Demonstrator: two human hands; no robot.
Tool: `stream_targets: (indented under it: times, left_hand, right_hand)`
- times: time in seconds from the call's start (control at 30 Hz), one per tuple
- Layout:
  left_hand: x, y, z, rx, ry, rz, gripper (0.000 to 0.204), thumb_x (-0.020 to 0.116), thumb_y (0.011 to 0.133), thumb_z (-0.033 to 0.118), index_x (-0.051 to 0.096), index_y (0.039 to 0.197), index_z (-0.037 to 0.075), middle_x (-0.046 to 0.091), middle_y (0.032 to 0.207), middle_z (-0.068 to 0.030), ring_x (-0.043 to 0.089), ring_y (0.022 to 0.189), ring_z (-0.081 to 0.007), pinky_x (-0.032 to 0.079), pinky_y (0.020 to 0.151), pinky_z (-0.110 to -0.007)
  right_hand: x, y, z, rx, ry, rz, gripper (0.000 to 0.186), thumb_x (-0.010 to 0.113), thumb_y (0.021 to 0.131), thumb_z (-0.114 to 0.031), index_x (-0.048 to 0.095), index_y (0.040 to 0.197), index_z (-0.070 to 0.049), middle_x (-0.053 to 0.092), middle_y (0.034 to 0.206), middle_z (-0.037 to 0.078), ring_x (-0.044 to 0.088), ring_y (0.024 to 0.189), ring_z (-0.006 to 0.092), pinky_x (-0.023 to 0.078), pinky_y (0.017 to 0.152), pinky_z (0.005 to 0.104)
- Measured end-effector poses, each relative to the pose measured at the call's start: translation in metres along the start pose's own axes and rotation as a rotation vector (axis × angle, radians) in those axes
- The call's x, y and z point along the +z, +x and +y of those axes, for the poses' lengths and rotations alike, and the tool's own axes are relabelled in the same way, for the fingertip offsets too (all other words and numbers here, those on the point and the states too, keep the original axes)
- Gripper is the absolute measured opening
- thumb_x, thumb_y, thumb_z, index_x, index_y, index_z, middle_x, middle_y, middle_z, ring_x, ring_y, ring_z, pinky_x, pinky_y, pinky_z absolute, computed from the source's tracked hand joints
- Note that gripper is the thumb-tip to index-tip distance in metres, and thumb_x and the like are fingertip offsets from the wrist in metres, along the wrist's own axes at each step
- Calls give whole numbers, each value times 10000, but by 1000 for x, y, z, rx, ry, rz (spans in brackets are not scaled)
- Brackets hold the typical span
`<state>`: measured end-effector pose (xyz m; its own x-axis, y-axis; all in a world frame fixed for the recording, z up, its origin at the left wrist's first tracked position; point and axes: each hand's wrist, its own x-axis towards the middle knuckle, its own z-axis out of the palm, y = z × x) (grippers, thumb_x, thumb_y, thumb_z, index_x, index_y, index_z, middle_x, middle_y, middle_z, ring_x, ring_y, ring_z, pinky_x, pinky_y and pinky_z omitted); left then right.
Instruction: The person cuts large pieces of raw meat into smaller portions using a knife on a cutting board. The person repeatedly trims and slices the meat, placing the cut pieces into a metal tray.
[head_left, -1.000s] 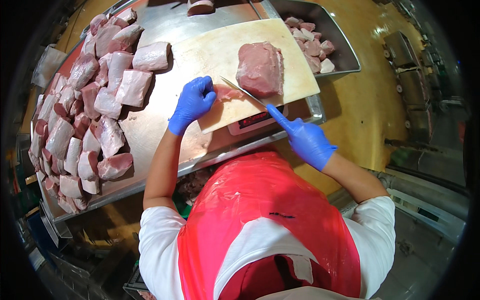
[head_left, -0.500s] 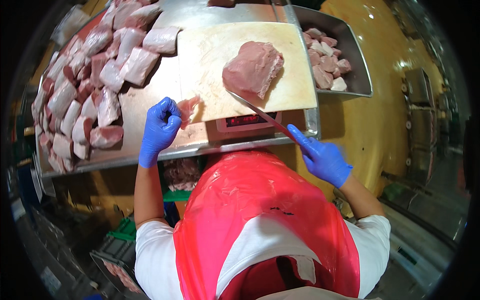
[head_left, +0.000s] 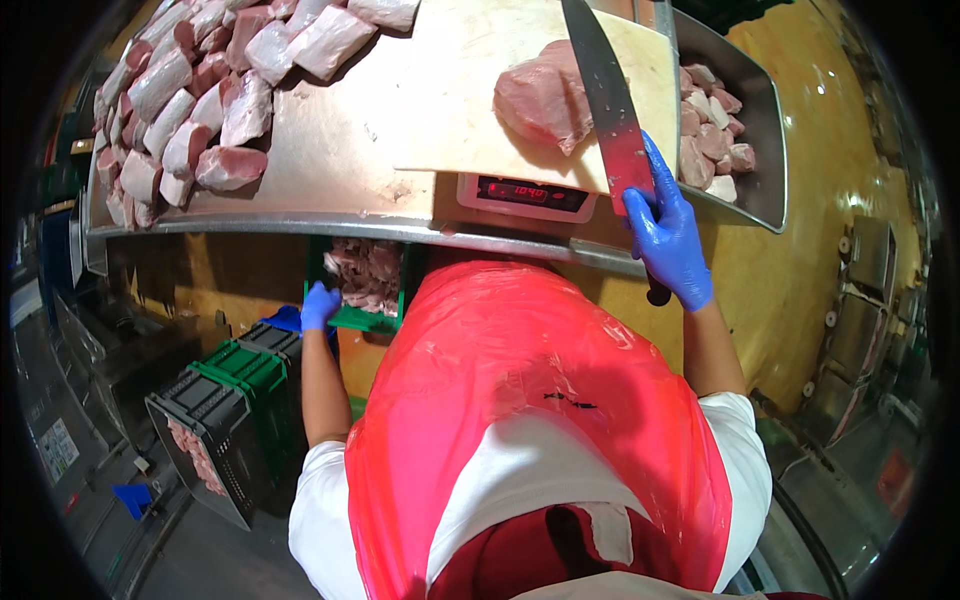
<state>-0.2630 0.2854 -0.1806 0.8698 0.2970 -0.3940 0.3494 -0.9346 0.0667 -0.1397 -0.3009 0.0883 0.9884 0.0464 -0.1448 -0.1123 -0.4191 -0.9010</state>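
My right hand, in a blue glove, grips a large knife, blade pointing up over the cream cutting board. A raw pink meat piece lies on that board beside the blade. A scale with a red display shows beneath the board's near edge. My left hand is down at the green crate of meat trimmings below the steel table. Its fingers are small and blurred, so their grip is unclear.
Many meat chunks are piled on the table's left. A steel tub of smaller pieces adjoins the board's right. Stacked grey and green crates stand lower left, and steel trolleys line the yellow floor at the right.
My left hand has dropped from the board's near-left corner to the crate below; the thin scrap there is gone. My right hand has raised the knife, blade now upright. The view has shifted.
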Motion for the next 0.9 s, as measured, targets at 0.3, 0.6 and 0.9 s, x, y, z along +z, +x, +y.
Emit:
stream_targets:
  times: [0.3, 0.6, 0.9]
  left_hand:
    - [-277, 2, 384, 1438, -632, -16, 303, 664, 904, 200, 687, 1160, 40, 664, 1162, -142, 603, 1141, -323, 446, 1016, -407]
    - [-272, 143, 538, 1121, 145, -44, 441, 493, 917, 428, 743, 1020, 79, 705, 1047, -228, 655, 1019, -406, 502, 924, -451]
    - [-185, 78, 415, 830, -925, 429, 413, 615, 975, 293, 593, 1238, -25, 621, 1133, -253, 631, 1044, -384, 485, 964, -434]
  right_hand:
    - [-6, -18, 22, 105, 295, 428, 638, 557, 1001, -69, 281, 1576, -93, 614, 852, 39, 564, 616, 66, 441, 433, 224]
    - [18, -39, 40, 183, 507, 485, 596, 554, 1002, -81, 307, 1544, -46, 617, 817, 65, 534, 526, 92, 437, 444, 228]
    - [27, 69, 21, -21, 512, 222, 481, 564, 1007, -134, 408, 1450, -30, 611, 818, 41, 548, 566, 82, 460, 488, 229]
